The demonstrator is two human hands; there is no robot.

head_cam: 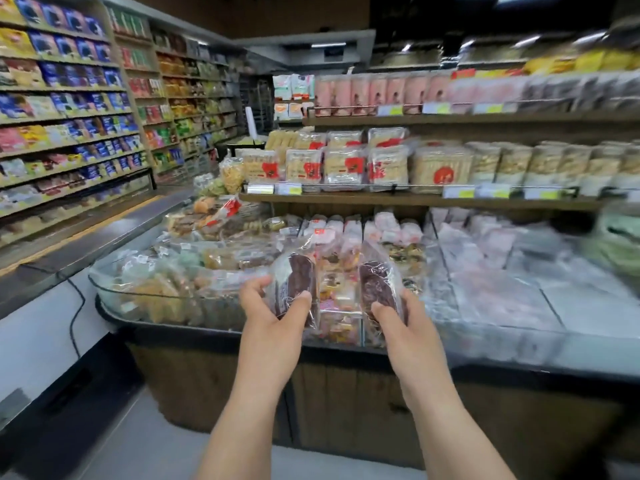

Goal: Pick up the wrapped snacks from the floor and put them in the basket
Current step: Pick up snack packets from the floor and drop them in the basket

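Hands both gripping: left hand [266,313] holds left snack pack [294,278], right hand [398,323] holds right snack pack [375,282], long axes upright. Display bin [98,287] directly ahead, below both packs.

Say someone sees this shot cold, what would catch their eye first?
First, the centre: the left hand grips a dark snack packet and the right hand grips a second dark packet beside it. Both are held above a clear-walled display bin heaped with wrapped snacks. Behind, a shelf holds pale biscuit packs, and blue packets line the shelves at far left.
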